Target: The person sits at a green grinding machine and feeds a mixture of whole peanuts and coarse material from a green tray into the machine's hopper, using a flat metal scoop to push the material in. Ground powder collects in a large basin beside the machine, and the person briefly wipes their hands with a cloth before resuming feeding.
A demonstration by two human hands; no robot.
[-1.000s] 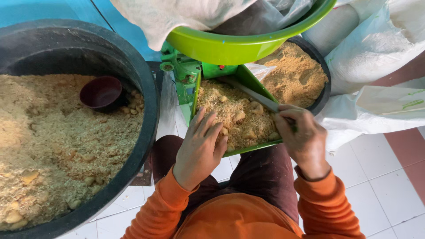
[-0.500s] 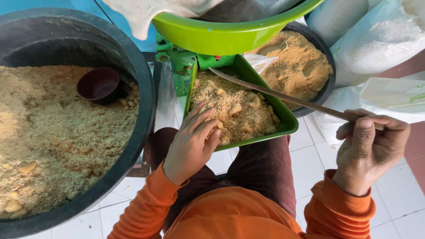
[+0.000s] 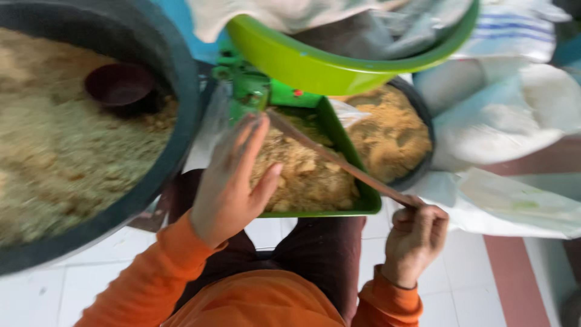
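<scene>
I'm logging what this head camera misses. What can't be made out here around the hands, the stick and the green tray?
- Far end of the thin stick: lost under the green bowl, head view.
- Part of the green tray and its tan crumbs: covered by the left hand.
- Left hand's fingers: motion-blurred, contact unclear.
- Right hand: palm side hidden.
- Black tub: cut by the left edge.

glossy plastic tray (image 3: 363, 192); wooden stick (image 3: 339, 163); coarse crumbly meal (image 3: 302, 175)
</scene>
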